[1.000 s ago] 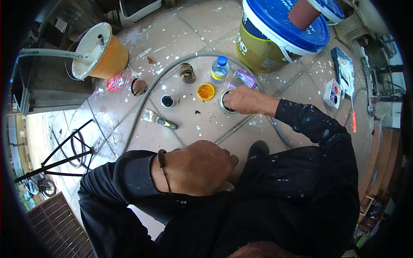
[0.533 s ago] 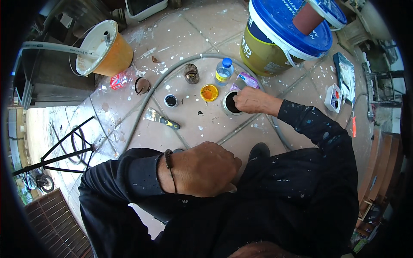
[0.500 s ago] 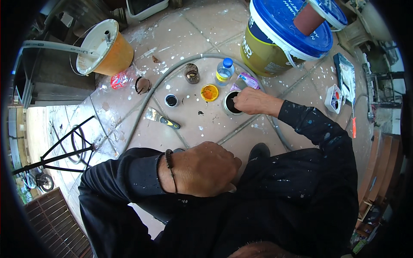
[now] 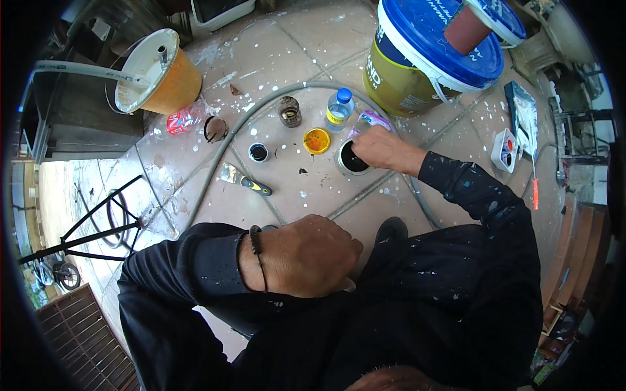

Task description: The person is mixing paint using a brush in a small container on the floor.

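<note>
Over the right rim of a round can of black paint [image 4: 350, 161], my right hand [image 4: 383, 148] is closed, fingers bunched and pointing down. Whatever those fingers hold is hidden. My left hand [image 4: 306, 256], with a dark bracelet at the wrist, is curled closed above my lap, its palm side out of sight. Just left of the can are an open yellow paint pot [image 4: 317, 141] and a small clear bottle with a blue cap [image 4: 340, 109]. A small pot of dark paint [image 4: 259, 152], a brown-stained jar [image 4: 289, 112] and a putty knife [image 4: 242, 178] lie farther left.
A grey hose [image 4: 239, 124] arcs around the pots. Behind stand a large blue-lidded bucket [image 4: 398, 78] and an orange bucket [image 4: 176, 85]. A purple packet [image 4: 373, 120] lies beyond my right hand. At right are a white container [image 4: 505, 150] and a paint-smeared tool [image 4: 525, 120].
My right hand has shifted slightly up and left over the can, uncovering more of the black paint. My left hand stays closed in nearly the same place.
</note>
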